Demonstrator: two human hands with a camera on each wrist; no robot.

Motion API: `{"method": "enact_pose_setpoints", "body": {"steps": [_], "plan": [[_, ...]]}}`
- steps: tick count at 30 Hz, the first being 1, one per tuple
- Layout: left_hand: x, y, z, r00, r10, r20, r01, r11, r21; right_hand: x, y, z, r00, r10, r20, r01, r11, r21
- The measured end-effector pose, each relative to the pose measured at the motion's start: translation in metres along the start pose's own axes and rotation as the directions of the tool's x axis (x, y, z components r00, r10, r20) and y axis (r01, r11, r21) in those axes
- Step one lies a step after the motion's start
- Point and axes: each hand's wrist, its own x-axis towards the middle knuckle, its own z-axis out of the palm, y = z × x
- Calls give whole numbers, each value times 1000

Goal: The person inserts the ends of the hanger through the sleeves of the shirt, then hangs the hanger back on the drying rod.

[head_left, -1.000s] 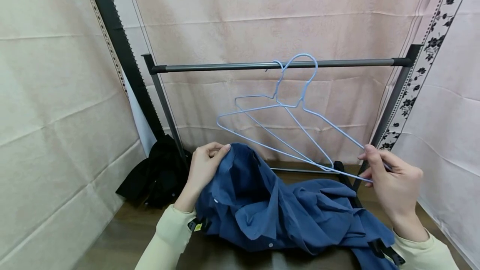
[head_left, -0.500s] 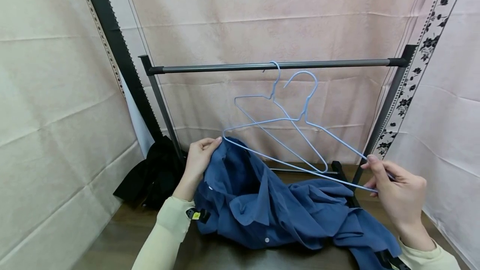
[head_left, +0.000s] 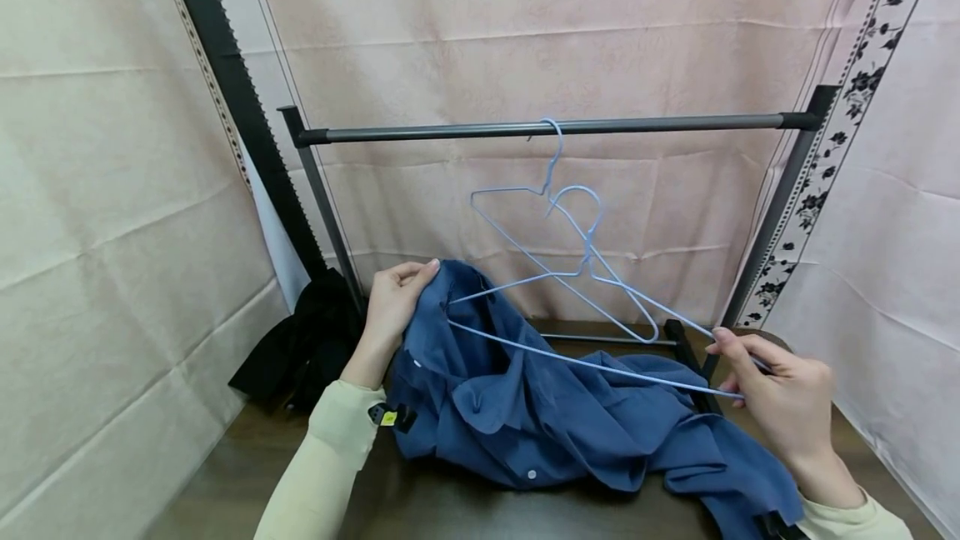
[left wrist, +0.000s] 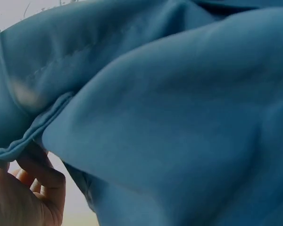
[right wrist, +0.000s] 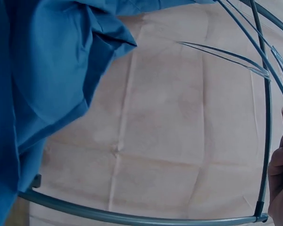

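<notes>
Left hand [head_left: 392, 307] is pinching the blue shirt [head_left: 592, 432] at its opening, below the middle of the rack's bar [head_left: 435, 132], probably to keep it gaping. Right hand [head_left: 787, 407] grips 1 corner of the light blue hanger [head_left: 566, 274], I'd guess leaving the opposite corner free to reach inside.

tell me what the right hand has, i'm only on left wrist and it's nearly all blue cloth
Observer: The right hand grips one end of a light blue hanger.

Operator: ok and where's the other end of it

Observer: In the head view, its far corner is hidden behind the edge of the blue shirt opening.

Operator: any other hangers around

Observer: Yes, a second hanger is hooked over the dark rail.
</notes>
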Motion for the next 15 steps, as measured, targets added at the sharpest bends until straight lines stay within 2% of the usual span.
{"method": "enact_pose_setpoints", "body": {"steps": [2,6,10,15], "plan": [[2,-2,3,1000,25,-11,-25,1000,-1,-4,2,4,1000,-4,12,4,1000,3],[-3,5,10,996,90,-16,-89,996,20,-12,3,15,1000,10,26,-11,1000,19],[-11,15,19,987,160,-11,-158,984,79,-20,0,28,999,42,20,-42,999,31],[-24,29,32,972,233,12,-233,963,133,-30,-1,44,999,44,0,-44,998,49]]}}
